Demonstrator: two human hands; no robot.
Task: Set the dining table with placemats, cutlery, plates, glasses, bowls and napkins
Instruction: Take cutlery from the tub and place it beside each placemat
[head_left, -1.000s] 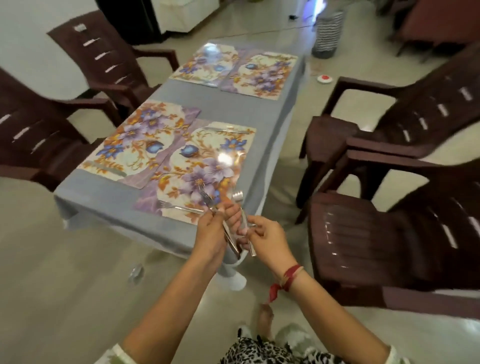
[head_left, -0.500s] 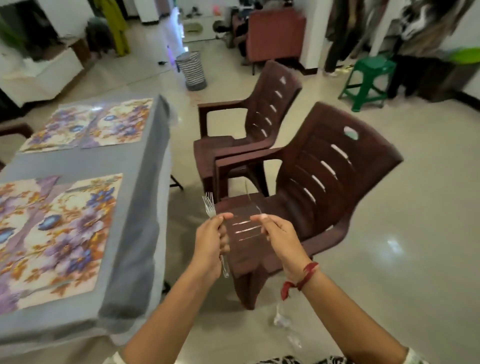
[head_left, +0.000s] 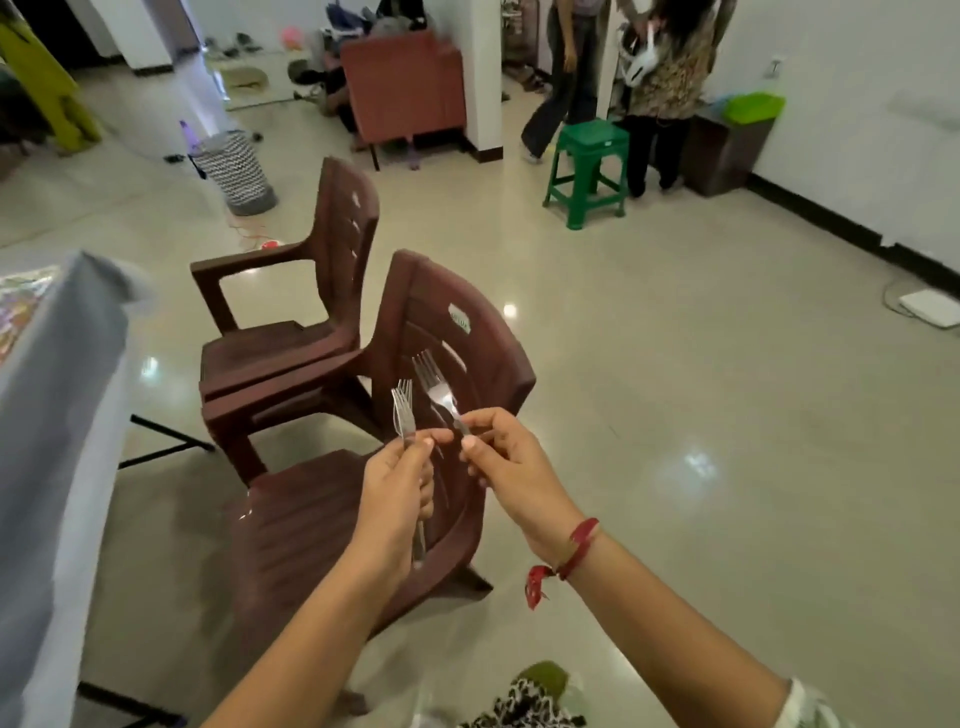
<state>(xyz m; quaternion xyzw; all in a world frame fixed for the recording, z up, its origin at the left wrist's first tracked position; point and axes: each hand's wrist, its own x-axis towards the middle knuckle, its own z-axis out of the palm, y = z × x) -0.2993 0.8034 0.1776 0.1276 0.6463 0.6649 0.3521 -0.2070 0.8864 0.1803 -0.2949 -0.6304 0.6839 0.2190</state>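
Note:
My left hand (head_left: 397, 491) grips a bundle of steel forks (head_left: 403, 410) upright, tines up, handles sticking out below the palm. My right hand (head_left: 511, 460) pinches a single steel fork (head_left: 432, 383) by its handle, tines pointing up and left, just right of the bundle. Both hands hover above a brown plastic chair (head_left: 332, 525). The grey-clothed dining table (head_left: 57, 415) shows only at the left edge, with a corner of a floral placemat (head_left: 21, 306) on it.
Two more brown plastic chairs (head_left: 311, 332) stand stacked beside the table. A green stool (head_left: 587, 171), a patterned basket (head_left: 236, 171) and a brown armchair (head_left: 405, 88) stand farther back. Two people (head_left: 660, 78) stand at the far wall. Shiny tiled floor stretches to the right.
The view has swung right, away from the table toward the chairs and room. My right hand has drawn one fork apart from the bundle in my left hand.

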